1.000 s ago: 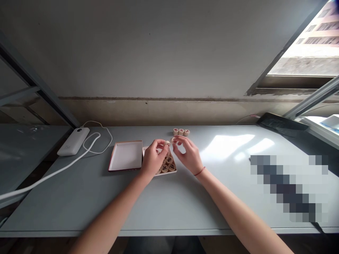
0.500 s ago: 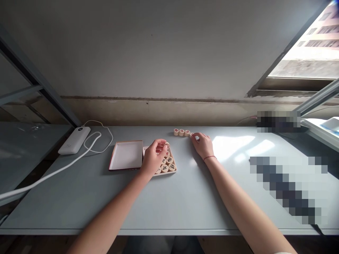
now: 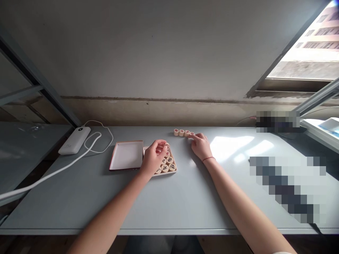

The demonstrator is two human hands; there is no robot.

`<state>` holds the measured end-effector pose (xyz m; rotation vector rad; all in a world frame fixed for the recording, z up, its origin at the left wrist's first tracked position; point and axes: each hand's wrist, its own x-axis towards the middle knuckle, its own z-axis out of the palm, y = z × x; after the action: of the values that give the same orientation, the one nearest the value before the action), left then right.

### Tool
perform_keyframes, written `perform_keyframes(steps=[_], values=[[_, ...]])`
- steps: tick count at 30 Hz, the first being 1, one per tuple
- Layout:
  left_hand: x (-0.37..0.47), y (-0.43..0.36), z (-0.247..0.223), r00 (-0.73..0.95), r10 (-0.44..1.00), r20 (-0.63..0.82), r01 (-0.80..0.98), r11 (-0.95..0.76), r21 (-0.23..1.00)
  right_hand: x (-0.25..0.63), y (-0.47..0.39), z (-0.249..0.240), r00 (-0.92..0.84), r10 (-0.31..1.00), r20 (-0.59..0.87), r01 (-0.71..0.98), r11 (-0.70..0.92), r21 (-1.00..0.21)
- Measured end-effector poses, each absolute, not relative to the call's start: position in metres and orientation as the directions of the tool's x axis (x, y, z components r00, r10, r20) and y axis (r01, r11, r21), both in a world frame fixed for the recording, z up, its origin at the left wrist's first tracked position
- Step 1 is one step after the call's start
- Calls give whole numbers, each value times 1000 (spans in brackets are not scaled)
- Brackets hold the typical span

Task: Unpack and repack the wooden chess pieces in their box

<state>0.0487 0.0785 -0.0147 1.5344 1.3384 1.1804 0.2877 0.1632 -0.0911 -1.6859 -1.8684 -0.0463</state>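
Evidently, the work is partway along: four round tops with red markings stand in a line of wooden pieces (image 3: 181,132) near the far edge of the bench (image 3: 185,204), while more discs (image 3: 164,168) lie in the shallow box (image 3: 169,173), most of those in view bearing black characters and one a red mark. The sides in the line show faint seams, so these may be short stacks; they are too small to tell. The lid (image 3: 127,155) is off and lies just to the left of the box, its pale inside facing up. How many discs the box holds I cannot count, since the left hand (image 3: 155,155) covers part of it.

As for the grip, the right hand (image 3: 201,146) has its fingers against the rightmost piece of the line, partly covering it; whether finger and thumb pinch it or merely press it, I cannot tell. The left hand is bent over the box, thumb and fingertips near each other at its far side. A round disc shows right at those tips, yet whether it is clamped there or lies in the box is unclear. The line sits beyond the box and to its right, well apart from the left grip and touching the right one.
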Motion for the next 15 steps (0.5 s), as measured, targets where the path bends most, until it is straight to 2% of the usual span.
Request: perform_keyframes(steps=[3, 9, 13, 15], values=[[49, 78, -15, 27, 988, 149, 272, -151, 950, 287, 163, -92, 9, 894, 449, 914, 175, -367], [48, 79, -16, 26, 987, 156, 276, -157, 948, 291, 165, -93, 120, 881, 457, 886, 112, -450], [48, 80, -17, 26, 986, 166, 270, -167, 948, 290, 163, -87, 120, 886, 447, 881, 113, -459], [48, 80, -17, 25, 986, 166, 262, -167, 950, 284, 156, -77, 94, 868, 487, 863, 173, -474]])
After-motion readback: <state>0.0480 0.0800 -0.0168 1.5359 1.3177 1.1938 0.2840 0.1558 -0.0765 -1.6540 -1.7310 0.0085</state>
